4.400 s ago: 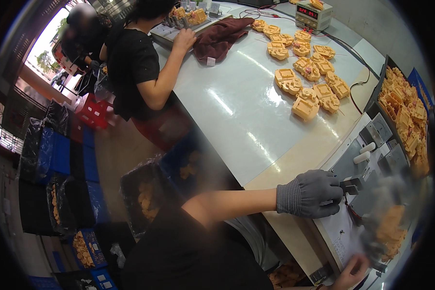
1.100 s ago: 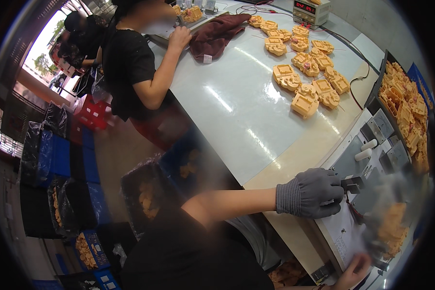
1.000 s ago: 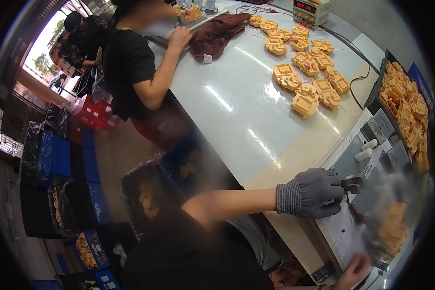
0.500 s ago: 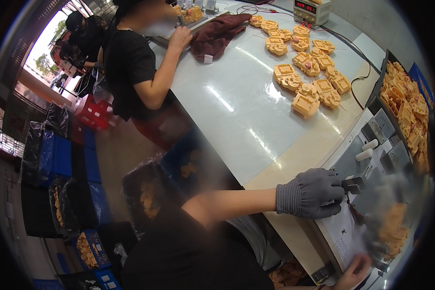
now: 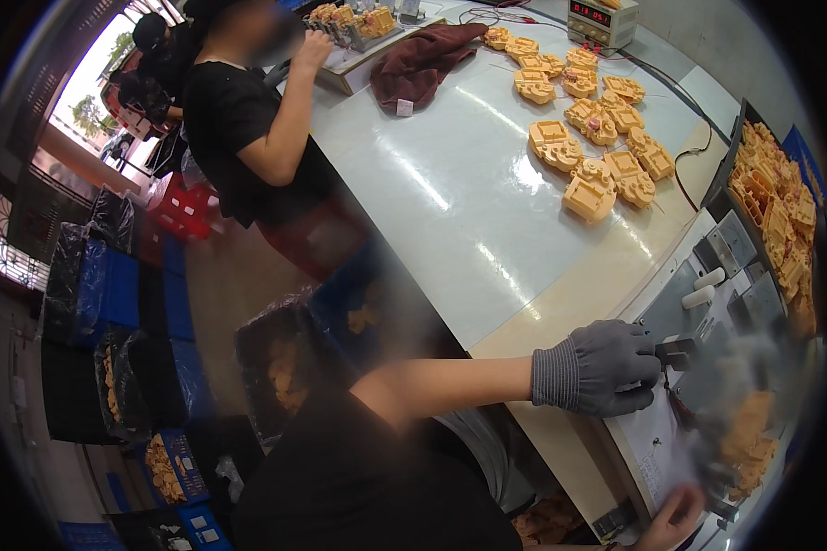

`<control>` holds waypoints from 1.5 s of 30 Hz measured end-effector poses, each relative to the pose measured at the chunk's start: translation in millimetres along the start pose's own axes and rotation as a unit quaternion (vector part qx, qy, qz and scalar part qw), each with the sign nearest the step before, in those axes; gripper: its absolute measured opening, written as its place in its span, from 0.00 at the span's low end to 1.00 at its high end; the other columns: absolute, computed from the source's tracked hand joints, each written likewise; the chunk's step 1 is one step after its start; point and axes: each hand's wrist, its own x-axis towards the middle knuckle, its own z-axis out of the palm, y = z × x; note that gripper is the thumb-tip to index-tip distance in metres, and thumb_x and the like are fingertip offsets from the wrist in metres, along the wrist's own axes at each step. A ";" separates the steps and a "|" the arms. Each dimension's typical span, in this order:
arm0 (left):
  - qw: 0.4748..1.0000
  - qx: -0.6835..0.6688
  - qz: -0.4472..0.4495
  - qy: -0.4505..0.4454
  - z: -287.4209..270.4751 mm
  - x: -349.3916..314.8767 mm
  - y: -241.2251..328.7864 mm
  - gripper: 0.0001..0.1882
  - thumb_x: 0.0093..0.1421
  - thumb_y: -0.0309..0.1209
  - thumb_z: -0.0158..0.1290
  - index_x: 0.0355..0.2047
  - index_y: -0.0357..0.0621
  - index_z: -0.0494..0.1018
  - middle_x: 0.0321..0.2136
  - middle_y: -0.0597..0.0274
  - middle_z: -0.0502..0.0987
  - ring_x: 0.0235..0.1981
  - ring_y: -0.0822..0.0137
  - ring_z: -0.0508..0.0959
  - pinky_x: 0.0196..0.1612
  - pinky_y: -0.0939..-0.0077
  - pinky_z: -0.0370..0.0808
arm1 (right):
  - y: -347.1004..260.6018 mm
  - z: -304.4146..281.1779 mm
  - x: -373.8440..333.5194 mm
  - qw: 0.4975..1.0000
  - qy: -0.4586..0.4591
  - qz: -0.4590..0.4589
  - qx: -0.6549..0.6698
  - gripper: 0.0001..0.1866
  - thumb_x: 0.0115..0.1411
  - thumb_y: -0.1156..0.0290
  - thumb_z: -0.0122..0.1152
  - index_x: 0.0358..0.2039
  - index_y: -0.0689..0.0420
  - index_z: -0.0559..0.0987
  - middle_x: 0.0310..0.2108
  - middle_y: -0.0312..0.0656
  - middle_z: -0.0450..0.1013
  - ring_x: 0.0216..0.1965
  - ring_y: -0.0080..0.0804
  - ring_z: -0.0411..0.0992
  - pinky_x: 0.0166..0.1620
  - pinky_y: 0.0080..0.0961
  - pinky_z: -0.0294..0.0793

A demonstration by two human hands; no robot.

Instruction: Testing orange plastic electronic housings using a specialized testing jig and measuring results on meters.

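My left hand (image 5: 606, 369), in a grey knitted glove, is closed with its fingers curled at the near side of a fixture plate (image 5: 648, 317) on the right. Its fingertips meet a small dark metal block (image 5: 678, 354) there; what they grip, if anything, is hidden. My right hand (image 5: 675, 516), bare, lies low at the right edge of the picture, beside the fixture's near end. Its fingers are partly out of sight and blurred. Between and beyond the hands sit orange-yellow plastic housings (image 5: 749, 427), blurred by the lens edge. Two white pegs (image 5: 698, 296) stand on the fixture.
Several orange-yellow housings with wires (image 5: 590, 188) lie on the white table (image 5: 450, 230). A dark bin (image 5: 772, 202) heaped with parts stands at the right. Farther back are a maroon cloth (image 5: 423, 69), a power supply (image 5: 602, 23) and a co-worker (image 5: 253, 119). Crates stand on the floor at left.
The view has shifted slightly, so the table's things appear a little to the right. The co-worker's raised arm has moved left. My hands keep nearly the same place at the fixture.
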 end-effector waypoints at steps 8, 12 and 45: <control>1.000 -0.009 0.009 0.010 0.7 -0.7 -1.5 0.08 0.50 0.32 0.58 0.23 0.44 0.71 0.25 0.58 0.72 0.32 0.57 0.74 0.31 0.62 0.73 | 12.6 -1.7 -1.2 0.998 -0.020 -0.053 0.007 0.08 0.56 0.72 0.66 0.27 0.61 0.76 0.22 0.34 0.70 0.20 0.20 0.62 0.23 0.16 0.63; 1.000 0.002 0.001 0.006 1.1 -0.7 -0.9 0.08 0.50 0.33 0.58 0.24 0.44 0.71 0.26 0.59 0.73 0.31 0.56 0.74 0.31 0.62 0.73 | 10.5 -1.8 0.0 0.996 -0.026 -0.064 0.050 0.10 0.56 0.72 0.65 0.24 0.61 0.73 0.21 0.31 0.67 0.19 0.18 0.59 0.22 0.16 0.59; 1.000 0.013 -0.008 -0.013 1.6 -2.0 -2.7 0.09 0.50 0.34 0.58 0.25 0.44 0.71 0.28 0.59 0.73 0.33 0.56 0.75 0.34 0.63 0.74 | -0.1 -4.4 -3.7 0.999 -0.025 -0.020 0.031 0.08 0.57 0.71 0.63 0.29 0.64 0.77 0.24 0.37 0.71 0.22 0.23 0.65 0.25 0.20 0.65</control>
